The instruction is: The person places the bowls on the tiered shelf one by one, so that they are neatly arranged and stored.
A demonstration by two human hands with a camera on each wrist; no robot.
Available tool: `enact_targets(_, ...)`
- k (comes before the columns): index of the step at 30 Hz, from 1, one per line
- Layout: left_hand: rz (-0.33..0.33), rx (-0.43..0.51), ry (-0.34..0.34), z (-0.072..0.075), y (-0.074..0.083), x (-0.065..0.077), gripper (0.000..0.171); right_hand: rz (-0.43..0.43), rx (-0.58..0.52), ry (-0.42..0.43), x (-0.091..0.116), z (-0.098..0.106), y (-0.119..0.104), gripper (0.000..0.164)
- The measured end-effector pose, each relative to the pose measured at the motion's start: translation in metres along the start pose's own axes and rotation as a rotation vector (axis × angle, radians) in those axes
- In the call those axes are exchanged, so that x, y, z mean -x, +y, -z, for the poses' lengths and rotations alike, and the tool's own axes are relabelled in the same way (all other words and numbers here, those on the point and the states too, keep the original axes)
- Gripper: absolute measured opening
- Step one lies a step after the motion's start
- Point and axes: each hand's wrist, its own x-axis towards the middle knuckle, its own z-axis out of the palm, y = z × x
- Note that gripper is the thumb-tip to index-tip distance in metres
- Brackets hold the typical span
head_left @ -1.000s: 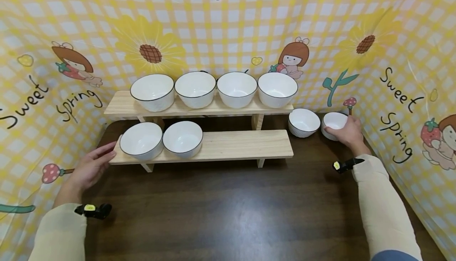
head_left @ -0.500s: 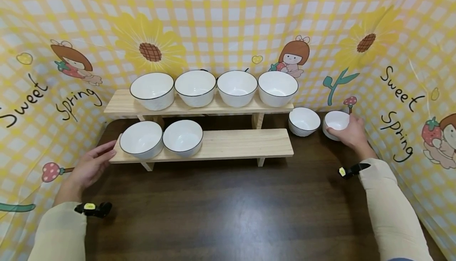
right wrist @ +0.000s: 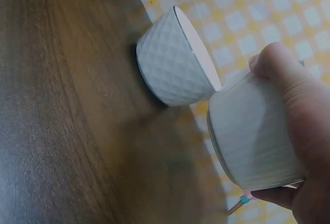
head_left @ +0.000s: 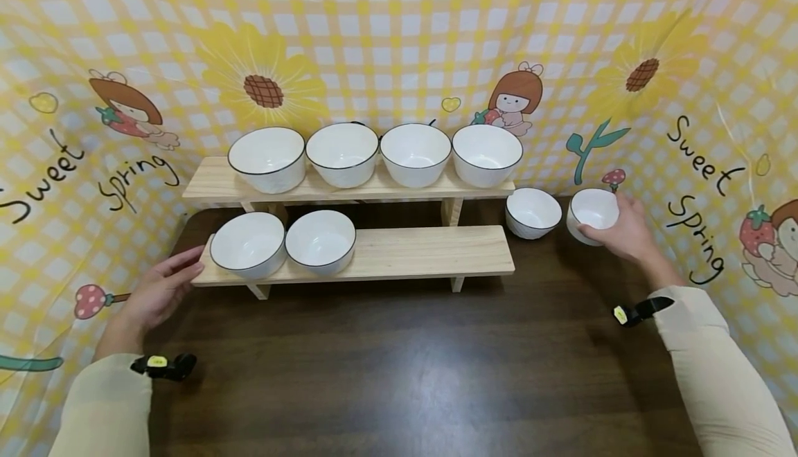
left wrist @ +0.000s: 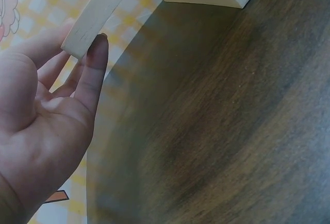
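My right hand (head_left: 630,232) grips a small white bowl (head_left: 593,213) at the far right, thumb on its near side. In the right wrist view this bowl (right wrist: 255,131) is up off the dark table, its ridged side and base showing. Beside it a second white bowl (head_left: 533,213) with a dark rim and diamond-textured side (right wrist: 172,62) stands on the table. My left hand (head_left: 158,291) holds the left end of the lower board of a two-tier wooden shelf (head_left: 430,253). Its thumb and fingers pinch the board's end (left wrist: 85,36) in the left wrist view.
Two white bowls, one at the left end (head_left: 247,246) and one beside it (head_left: 321,242), stand on the lower board. Several larger bowls (head_left: 414,156) line the upper board (head_left: 208,176). Yellow checked cloth (head_left: 399,48) walls the brown table (head_left: 374,360) at back and sides.
My right hand has lifted the small bowl slightly and shifted it a little right; the right forearm has swung outward. My left hand stays on the shelf's end.
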Motion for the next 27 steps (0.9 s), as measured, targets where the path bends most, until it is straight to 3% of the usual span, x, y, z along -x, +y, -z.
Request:
enact_targets(14,0.003,-0.013,0.001,-0.002,0.001,0.002,0.031,0.087,-0.024,-0.015,0.023,0.027,-0.024,0.112)
enact_targets(27,-0.010,-0.002,0.009,-0.003,0.003,0.004,0.031,0.225,-0.026,-0.030,0.035,0.038,-0.049,0.110)
